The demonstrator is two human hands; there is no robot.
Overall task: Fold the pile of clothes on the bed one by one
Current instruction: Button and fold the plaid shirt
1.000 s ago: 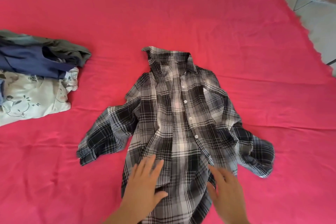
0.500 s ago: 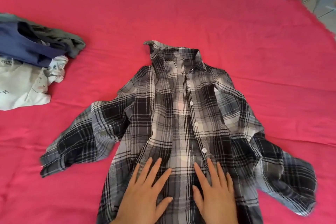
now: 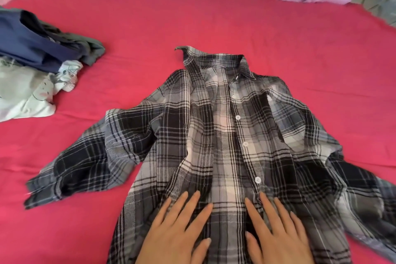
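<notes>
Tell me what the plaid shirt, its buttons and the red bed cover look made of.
Plaid shirt: soft woven cloth, likely cotton or flannel, matte; it creases and drapes limply. Buttons: probably plastic, small pale glossy discs. Red bed cover: thin woven fabric, matte, lying in shallow wrinkles; fibre cannot be told.

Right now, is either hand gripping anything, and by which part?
Nothing is gripped. The left hand and right hand lie flat, fingers straight, side by side on the lower front of the plaid shirt.
</notes>
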